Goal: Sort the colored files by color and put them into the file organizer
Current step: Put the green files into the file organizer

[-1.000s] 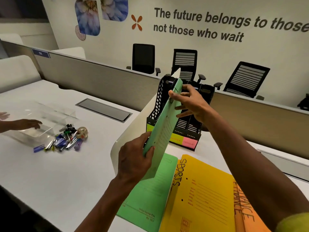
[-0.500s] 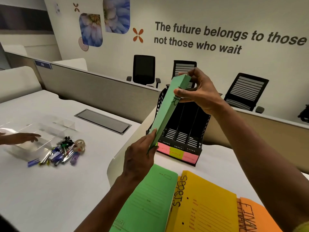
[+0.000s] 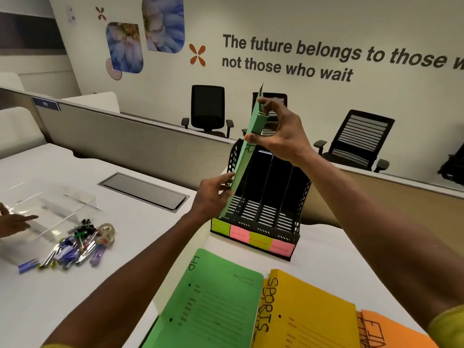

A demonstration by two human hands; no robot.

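Note:
A green file (image 3: 244, 151) stands on edge, its lower corner inside the leftmost slot of the black file organizer (image 3: 300, 197). My right hand (image 3: 278, 131) pinches its top edge. My left hand (image 3: 213, 194) grips its lower edge beside the organizer's left wall. The organizer's front carries green, pink, yellow and pink labels (image 3: 253, 238). On the desk near me lie another green file marked HR (image 3: 211, 302), a yellow file marked SPORTS (image 3: 311, 312) and an orange file (image 3: 394, 332).
A pile of pens, clips and tape rolls (image 3: 77, 244) lies on the white desk at left, next to a clear plastic box (image 3: 50, 207) that another person's hand (image 3: 15, 222) touches. A cable hatch (image 3: 143, 192) and a grey partition (image 3: 140, 141) lie beyond; office chairs stand behind.
The green file has been lifted and turned more upright, and its bottom corner has gone down into the organizer's leftmost slot. Both hands moved with it; the view came closer.

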